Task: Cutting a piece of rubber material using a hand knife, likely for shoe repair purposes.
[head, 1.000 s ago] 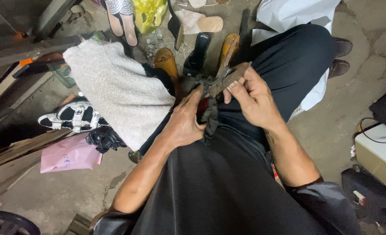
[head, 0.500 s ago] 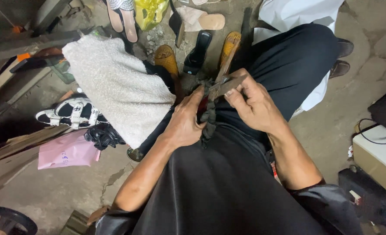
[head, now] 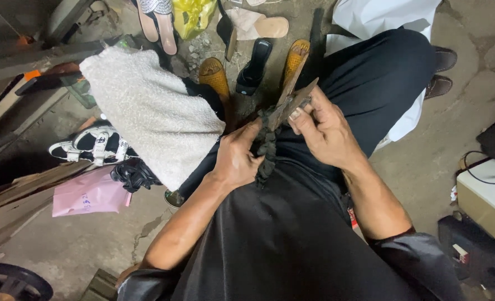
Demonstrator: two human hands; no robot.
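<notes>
I sit with a black apron [head: 292, 234] over my lap. Both hands hold one flat sandal [head: 292, 103] with a brownish sole and a dark ruffled strap [head: 267, 147] hanging from it. My left hand [head: 236, 159] grips the strap end and the sole's lower edge. My right hand [head: 323, 128] clasps the sole from the right, fingers pressed on its upper face. The sandal is tilted, toe pointing up and away from me.
A grey-white towel [head: 147, 111] drapes my left knee. On the concrete floor ahead lie yellow-soled shoes [head: 214, 75], a black shoe [head: 256, 61], beige sandals [head: 258, 25] and a black-and-white sandal [head: 88, 142]. A pink bag [head: 88, 195] lies left; a white box [head: 487, 195] stands right.
The hands and the sandal have stayed almost in place. My right fingers have shifted slightly along the sole, and the view has drifted a little.
</notes>
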